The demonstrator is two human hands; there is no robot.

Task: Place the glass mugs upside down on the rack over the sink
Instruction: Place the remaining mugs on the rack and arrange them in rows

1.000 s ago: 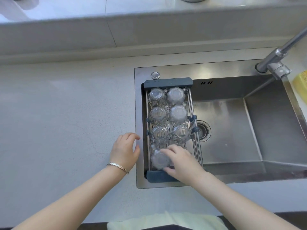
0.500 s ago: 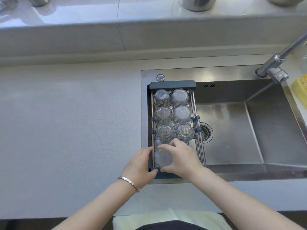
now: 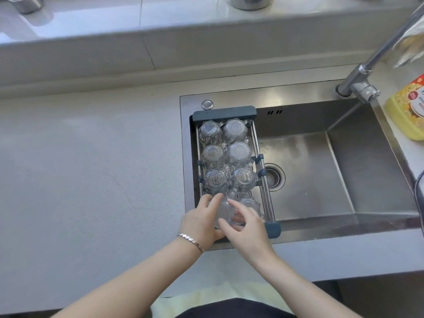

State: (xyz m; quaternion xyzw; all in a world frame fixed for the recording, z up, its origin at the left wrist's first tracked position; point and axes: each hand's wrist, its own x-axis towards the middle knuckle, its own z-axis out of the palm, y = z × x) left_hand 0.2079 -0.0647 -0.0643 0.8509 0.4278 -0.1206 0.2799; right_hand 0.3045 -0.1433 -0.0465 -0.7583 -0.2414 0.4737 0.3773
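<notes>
A wire rack (image 3: 223, 112) with dark grey end bars spans the left part of the sink (image 3: 321, 171). Several clear glass mugs (image 3: 237, 152) stand upside down on it in two columns. At the rack's near end another upturned mug (image 3: 251, 203) sits on the right side. Beside it, on the near left, a glass mug (image 3: 223, 213) is held between both hands. My left hand (image 3: 200, 222) grips its left side and my right hand (image 3: 246, 229) pinches it from the right. My fingers hide its lower part, so I cannot tell whether it touches the rack.
The grey countertop (image 3: 91, 168) stretches to the left. A faucet (image 3: 358, 81) rises at the sink's far right, with a yellow soap bottle (image 3: 403, 113) beside it. The drain (image 3: 274, 177) lies right of the rack. Metal pots (image 3: 249, 1) stand on the back ledge.
My left hand came off the counter edge and closed on the near-left mug together with my right hand. An upturned mug now shows at the near right.
</notes>
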